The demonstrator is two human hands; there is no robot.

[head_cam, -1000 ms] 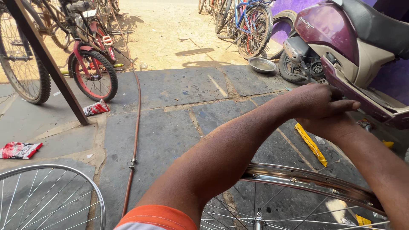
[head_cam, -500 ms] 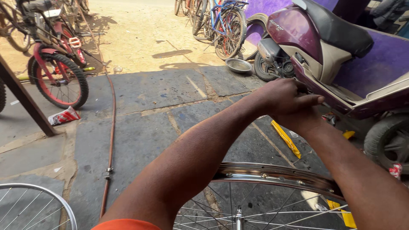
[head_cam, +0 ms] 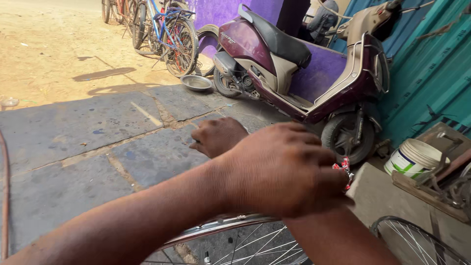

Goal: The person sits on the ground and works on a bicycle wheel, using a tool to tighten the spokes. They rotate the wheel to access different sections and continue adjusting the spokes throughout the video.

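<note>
The chromed wheel rim lies low at the person's feet, its bright edge curving up from the bottom of the view with thin spokes fanning beneath it. The left hand hovers just above that edge, palm down with the fingers bent over. From here I cannot tell whether it grips anything or merely rests there. The right hand sits farther out over the stone pavement, its forearm passing under the left. It is curled into a loose fist with nothing showing in it. With the arms crossed like that the rim looks awkward to steady. To my eye the work would go better with one hand pressed firmly on the rim's edge while the other works free, and with fingers kept out from between the spokes, where they could get pinched. A red wrapper lies just beyond the left knuckles, and a second spoked wheel leans at the lower right, near enough to snag on. Behind stand a maroon scooter, a white bucket beside it, a metal bowl on the ground, and some parked bicycles.
</note>
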